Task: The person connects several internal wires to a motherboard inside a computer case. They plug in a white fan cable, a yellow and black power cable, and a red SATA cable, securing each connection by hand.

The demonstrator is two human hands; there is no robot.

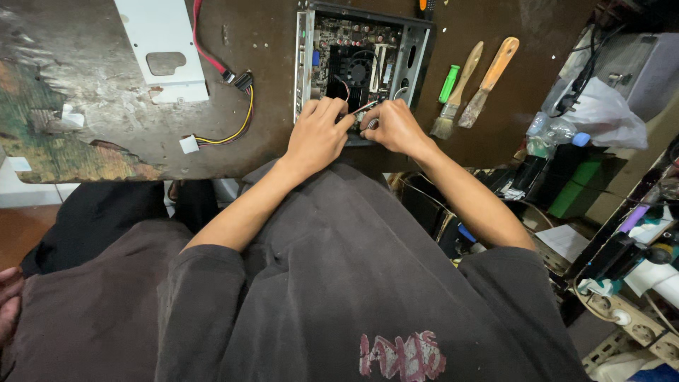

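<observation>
Worn dark surface (pixel 141 141) carries a small open computer case (pixel 417 53), cover off, board and black fan (pixel 358 71) exposed. White metal panel (pixel 166 49) lies well apart at the far left, with a loose red and yellow cable bundle (pixel 237 106) beside it. Two paintbrushes (pixel 470 88) and a green marker (pixel 448 83) rest right of the case. Left hand (pixel 315 138) and right hand (pixel 396 127) meet at the case's near edge, fingers curled together around thin wires (pixel 357 110); exact grip cannot be told. Case opened; wiring work appears unfinished.

head cam | looks steeply down, close over worn table (pixel 127 106) | single view
</observation>
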